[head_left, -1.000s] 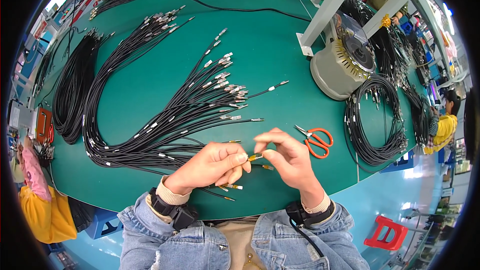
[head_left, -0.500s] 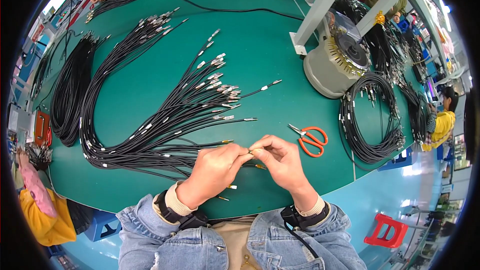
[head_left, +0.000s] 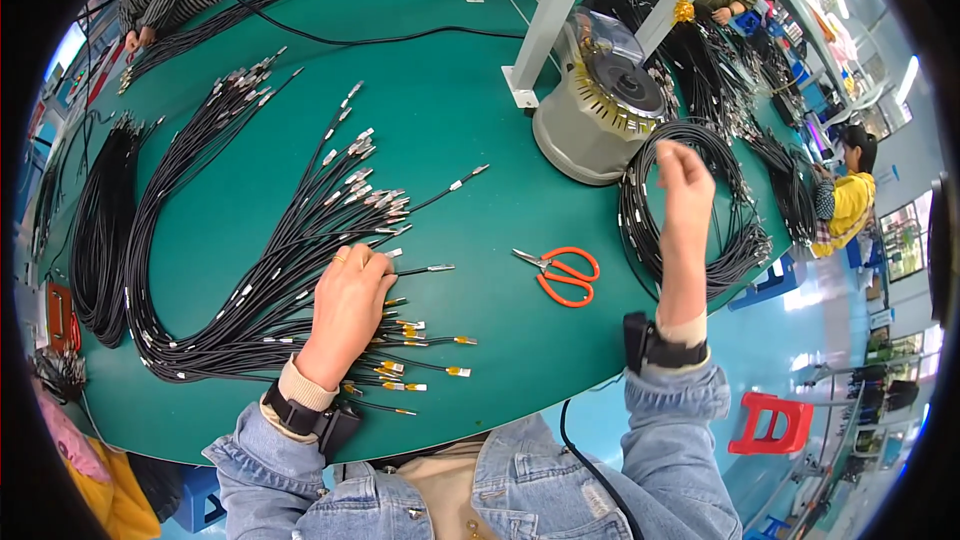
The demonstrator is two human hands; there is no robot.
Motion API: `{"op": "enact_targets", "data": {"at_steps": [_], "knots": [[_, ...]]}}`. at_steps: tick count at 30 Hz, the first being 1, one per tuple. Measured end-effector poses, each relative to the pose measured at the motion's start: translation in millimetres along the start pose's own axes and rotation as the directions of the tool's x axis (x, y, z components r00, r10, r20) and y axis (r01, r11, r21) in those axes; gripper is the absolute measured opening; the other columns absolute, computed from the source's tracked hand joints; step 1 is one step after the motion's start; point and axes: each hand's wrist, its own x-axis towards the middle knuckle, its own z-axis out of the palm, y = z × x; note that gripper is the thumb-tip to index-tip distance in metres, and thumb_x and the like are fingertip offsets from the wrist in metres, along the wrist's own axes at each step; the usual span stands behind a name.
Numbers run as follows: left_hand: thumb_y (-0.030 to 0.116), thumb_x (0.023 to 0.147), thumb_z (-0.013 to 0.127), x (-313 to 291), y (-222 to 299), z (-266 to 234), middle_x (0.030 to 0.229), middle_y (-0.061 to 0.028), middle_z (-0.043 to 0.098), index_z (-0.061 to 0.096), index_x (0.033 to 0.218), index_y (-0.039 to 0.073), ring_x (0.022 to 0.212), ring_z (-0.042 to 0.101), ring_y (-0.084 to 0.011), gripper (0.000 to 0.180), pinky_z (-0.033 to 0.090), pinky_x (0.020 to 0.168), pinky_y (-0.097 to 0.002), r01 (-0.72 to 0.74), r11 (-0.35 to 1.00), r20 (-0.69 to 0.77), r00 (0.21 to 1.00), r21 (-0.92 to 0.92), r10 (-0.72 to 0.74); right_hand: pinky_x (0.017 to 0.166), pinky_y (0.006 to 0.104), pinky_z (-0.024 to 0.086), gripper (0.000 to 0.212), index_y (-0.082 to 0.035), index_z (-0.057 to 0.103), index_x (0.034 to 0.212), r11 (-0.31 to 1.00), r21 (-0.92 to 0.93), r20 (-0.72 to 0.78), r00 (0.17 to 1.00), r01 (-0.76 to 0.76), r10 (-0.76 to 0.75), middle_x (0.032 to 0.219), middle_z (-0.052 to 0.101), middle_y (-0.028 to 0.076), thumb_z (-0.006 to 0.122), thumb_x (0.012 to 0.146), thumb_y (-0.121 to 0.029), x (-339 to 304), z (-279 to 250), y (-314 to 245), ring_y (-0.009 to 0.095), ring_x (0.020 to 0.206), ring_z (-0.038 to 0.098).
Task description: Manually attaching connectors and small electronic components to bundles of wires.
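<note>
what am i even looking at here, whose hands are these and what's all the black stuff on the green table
This is one picture from a wide fisheye camera worn on a person's head, looking down, so straight edges bend. The two denim-sleeved arms are the wearer's own. The left hand rests flat on a fan of black cables with metal ends, spread over the green table. The right hand is raised above a coil of black cables; whether it pinches anything is too small to tell. Orange scissors lie between the hands. Behind stands a round grey machine. Other people work at the far edges.
</note>
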Motion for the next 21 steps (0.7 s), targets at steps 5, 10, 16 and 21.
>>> {"op": "enact_targets", "data": {"at_steps": [5,10,16,21], "knots": [[0.002,0.074,0.066,1.5,0.2,-0.3,0.077,-0.009,0.053,0.055,0.084,0.003,0.075,0.052,-0.0278,0.015,0.043,0.067,-0.0355,-0.028,0.997,-0.029,0.999,-0.072,0.026,0.065,0.0226,0.036,0.021,-0.005,0.065,0.091,0.967,-0.048,0.0,0.968,-0.251,0.251,0.077,0.056,-0.004,0.063,0.085,-0.025,43.6,-1.2,6.2,0.006,0.068,0.046],[0.002,0.075,0.066,3.0,9.1,-7.7,0.073,-0.0082,0.054,0.058,0.088,0.002,0.063,0.053,-0.0219,0.015,0.043,0.057,-0.03,0.135,0.939,0.056,0.991,-0.316,-0.123,0.065,0.0228,0.035,0.021,-0.004,0.063,0.091,0.962,0.028,0.119,0.956,-0.273,0.268,0.074,0.053,-0.004,0.065,0.084,-0.023,58.9,-4.3,24.0,0.007,0.068,0.044],[0.004,0.075,0.068,7.9,22.2,-11.5,0.073,-0.0077,0.058,0.062,0.088,0.002,0.054,0.052,-0.0147,0.014,0.04,0.049,-0.0261,0.052,0.912,0.025,0.999,-0.408,-0.046,0.062,0.0228,0.035,0.013,-0.003,0.06,0.087,0.911,0.366,0.141,0.979,-0.189,0.147,0.071,0.051,-0.001,0.062,0.084,-0.015,24.4,7.3,-15.2,0.008,0.066,0.044],[0.002,0.075,0.069,1.7,28.4,-13.9,0.071,-0.0065,0.059,0.064,0.083,0.001,0.051,0.051,-0.0125,0.01,0.04,0.047,-0.0255,-0.026,0.922,-0.126,0.992,-0.387,-0.024,0.061,0.0211,0.035,0.004,-0.002,0.058,0.082,0.921,0.312,0.307,0.942,-0.233,0.135,0.073,0.051,-0.001,0.058,0.085,-0.006,-83.1,60.1,-52.5,0.008,0.068,0.046]]}}
